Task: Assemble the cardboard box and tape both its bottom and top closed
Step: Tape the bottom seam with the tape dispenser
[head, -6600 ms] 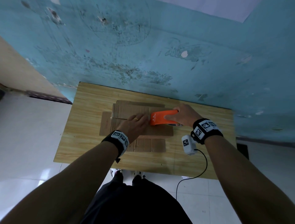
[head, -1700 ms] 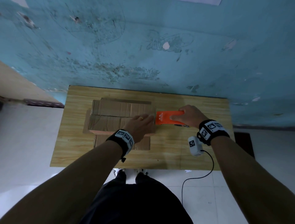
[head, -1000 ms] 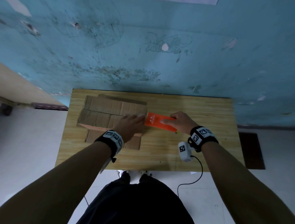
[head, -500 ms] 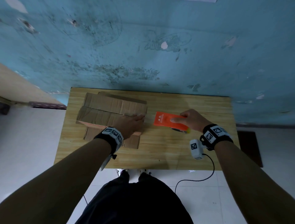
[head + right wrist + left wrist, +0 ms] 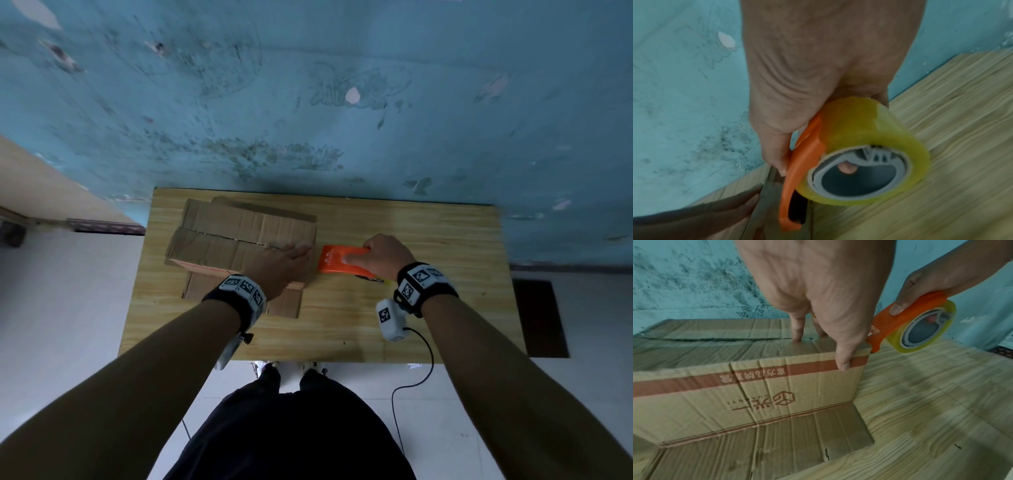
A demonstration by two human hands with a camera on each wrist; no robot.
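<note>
A brown cardboard box (image 5: 239, 236) stands on the left half of the wooden table (image 5: 411, 308), its top flaps folded shut along a lengthwise seam. Its lower flaps (image 5: 777, 451) lie spread on the table. My left hand (image 5: 284, 260) presses on the box top at its right end with straight fingers (image 5: 797, 331), thumb over the near edge. My right hand (image 5: 383, 257) grips an orange tape dispenser (image 5: 337, 263) with a clear yellowish roll (image 5: 869, 146). The dispenser's front tip (image 5: 873, 347) sits at the box's right end.
A stained blue wall (image 5: 308, 102) runs right behind the table's far edge. A white camera unit (image 5: 390, 318) with a black cable hangs below my right wrist. A dark mat (image 5: 541, 318) lies on the tiled floor to the right.
The right hand pulled the dispenser away from the box's right end, then brought it back close. The left hand stayed pressed on the box top. Over several seconds the box shifted left.
</note>
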